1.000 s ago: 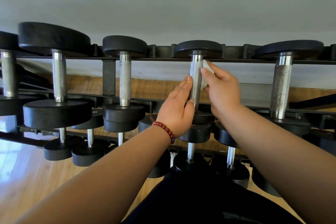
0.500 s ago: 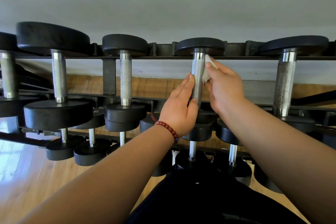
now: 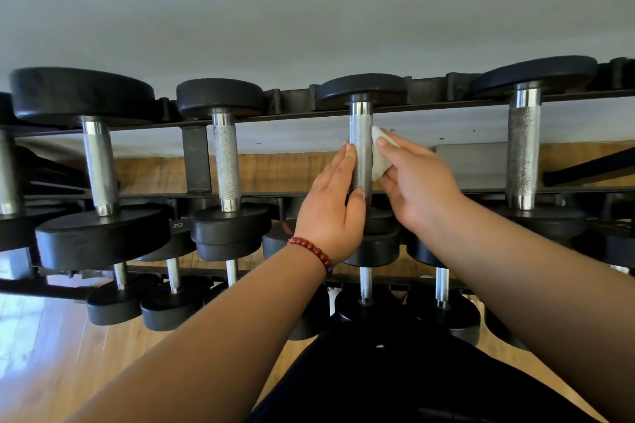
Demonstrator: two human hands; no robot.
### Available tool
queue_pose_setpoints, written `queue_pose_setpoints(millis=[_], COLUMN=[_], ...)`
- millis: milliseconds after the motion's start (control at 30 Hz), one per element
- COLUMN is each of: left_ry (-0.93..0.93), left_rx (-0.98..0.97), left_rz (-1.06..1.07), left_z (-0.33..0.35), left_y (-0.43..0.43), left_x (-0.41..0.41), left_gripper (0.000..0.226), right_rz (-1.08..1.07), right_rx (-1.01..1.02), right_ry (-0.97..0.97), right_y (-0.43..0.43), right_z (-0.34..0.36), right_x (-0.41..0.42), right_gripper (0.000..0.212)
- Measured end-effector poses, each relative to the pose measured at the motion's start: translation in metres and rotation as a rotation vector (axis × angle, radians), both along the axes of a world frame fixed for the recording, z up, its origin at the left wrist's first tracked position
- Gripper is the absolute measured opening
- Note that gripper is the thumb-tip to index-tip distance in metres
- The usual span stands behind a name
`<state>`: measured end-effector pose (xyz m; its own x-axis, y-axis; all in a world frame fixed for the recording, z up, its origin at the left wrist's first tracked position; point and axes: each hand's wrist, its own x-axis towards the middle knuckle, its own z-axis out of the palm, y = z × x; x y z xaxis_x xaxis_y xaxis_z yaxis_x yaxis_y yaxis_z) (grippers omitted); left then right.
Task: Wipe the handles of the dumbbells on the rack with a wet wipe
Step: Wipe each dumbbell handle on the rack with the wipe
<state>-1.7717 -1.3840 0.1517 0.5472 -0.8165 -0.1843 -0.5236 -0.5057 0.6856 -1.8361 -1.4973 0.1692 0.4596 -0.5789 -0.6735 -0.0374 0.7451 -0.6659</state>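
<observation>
A black dumbbell with a knurled steel handle [image 3: 360, 144] lies across the top tier of the rack [image 3: 295, 98]. My left hand [image 3: 330, 209], with a red bead bracelet at the wrist, lies against the handle's left side, fingers straight and thumb on the front. My right hand [image 3: 417, 182] pinches a folded white wet wipe [image 3: 379, 158] and presses it on the handle's right side. The handle's lower end is hidden behind my hands.
Several more dumbbells lie on the top tier: two to the left [image 3: 225, 154] [image 3: 98, 161] and one to the right [image 3: 523, 148]. Smaller dumbbells [image 3: 175, 292] fill the lower tiers. A grey wall rises behind the rack, wooden floor [image 3: 51, 354] lies below.
The right hand with the wipe has slid a little down the handle from near its top end. The left hand stays against the handle.
</observation>
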Motion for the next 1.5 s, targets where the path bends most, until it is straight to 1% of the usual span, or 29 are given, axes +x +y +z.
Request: queue_pose_setpoints(millis=[133,267,333,500,600,667,833,933,1033,1200,1300,1367,1500], left_ry=[0.018,0.029,0.029,0.025,0.028,0.028,0.028,0.029,0.036,0.03,0.024,0.011,0.007], left_rx=[0.006,0.008,0.006,0.008,0.007,0.0,-0.001,-0.016,-0.027,-0.03,-0.037,-0.05,-0.072], left_rz=[0.004,0.01,0.016,0.013,0.019,0.021,0.029,0.035,0.047,0.043,0.047,0.047,0.02], left_z=[0.002,0.002,0.001,0.002,0.002,0.001,0.001,0.0,-0.001,0.0,-0.001,-0.002,-0.002], left_y=[0.0,0.0,0.0,0.0,0.0,0.0,0.0,0.0,0.0,0.001,0.001,0.002,0.001], left_x=[-0.001,-0.001,-0.001,-0.002,-0.002,-0.002,-0.003,-0.003,-0.002,-0.004,-0.003,-0.003,-0.002], left_gripper=[0.061,0.063,0.064,0.064,0.064,0.064,0.066,0.065,0.065,0.065,0.064,0.064,0.063], right_rz=[-0.07,0.027,0.039,-0.048,0.044,0.072,0.011,0.096,0.159,0.094,0.164,0.203,0.169], right_rx=[0.03,0.014,0.017,0.017,-0.035,-0.046,-0.043,-0.072,-0.081,-0.113,-0.148,-0.133,-0.125], right_ry=[-0.024,-0.03,-0.039,-0.046,0.006,0.004,0.017,0.037,0.004,0.012,0.052,0.04,0.022], right_y=[-0.015,-0.002,-0.001,-0.012,-0.002,0.001,-0.013,-0.003,0.003,-0.014,-0.005,0.002,-0.01], right_z=[0.007,0.001,-0.001,0.003,0.001,-0.001,0.001,-0.003,-0.005,-0.003,-0.004,-0.005,-0.006], right_x=[0.022,-0.004,-0.007,0.014,-0.005,-0.013,0.008,-0.01,-0.023,0.0,-0.014,-0.026,-0.015], right_gripper=[0.01,0.016,0.018,0.013,0.017,0.019,0.019,0.017,0.017,0.016,0.016,0.017,0.016])
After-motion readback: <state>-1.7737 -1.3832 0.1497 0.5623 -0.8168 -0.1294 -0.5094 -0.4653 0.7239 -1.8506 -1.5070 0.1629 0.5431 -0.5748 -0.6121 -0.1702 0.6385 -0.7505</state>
